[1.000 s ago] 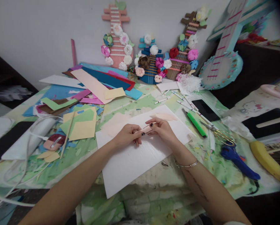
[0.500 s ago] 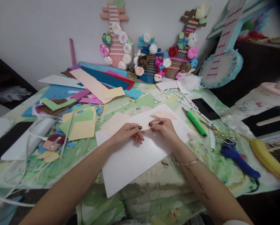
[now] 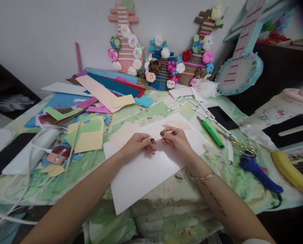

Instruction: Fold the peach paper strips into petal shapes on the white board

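Over the white sheet (image 3: 133, 181), a small pale peach paper strip (image 3: 156, 137) spans the gap between my hands. Left hand (image 3: 140, 143): thumb and fingertips pinched on one end. Right hand (image 3: 176, 139): same pinch, opposite end. Peach scrap (image 3: 178, 125) lies on the sheet just beyond my right fingers. Farther right: green cutter (image 3: 212, 133), gold-handled scissors (image 3: 240, 146), blue glue gun (image 3: 260, 174).

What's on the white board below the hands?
On the white board, peach paper lies near its far corner; another piece possibly overlaps its far edge. Left hand and right hand, pinching a pale strip, cover part; what's there is hidden.
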`<action>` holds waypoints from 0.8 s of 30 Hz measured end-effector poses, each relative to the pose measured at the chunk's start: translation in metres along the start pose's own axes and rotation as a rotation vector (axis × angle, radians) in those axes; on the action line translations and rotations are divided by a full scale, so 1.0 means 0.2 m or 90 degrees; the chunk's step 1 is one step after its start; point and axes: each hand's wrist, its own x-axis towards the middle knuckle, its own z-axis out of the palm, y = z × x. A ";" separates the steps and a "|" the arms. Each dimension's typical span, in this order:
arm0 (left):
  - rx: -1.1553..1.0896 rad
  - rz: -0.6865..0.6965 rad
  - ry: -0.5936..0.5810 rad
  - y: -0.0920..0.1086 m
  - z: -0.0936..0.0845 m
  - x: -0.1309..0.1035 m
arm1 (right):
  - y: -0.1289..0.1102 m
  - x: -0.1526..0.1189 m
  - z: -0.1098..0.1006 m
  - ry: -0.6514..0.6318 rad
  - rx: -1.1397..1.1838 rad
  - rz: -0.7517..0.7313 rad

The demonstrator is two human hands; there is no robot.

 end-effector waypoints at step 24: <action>-0.120 0.032 0.078 -0.02 0.01 0.02 | 0.03 0.00 0.04 0.026 0.058 -0.050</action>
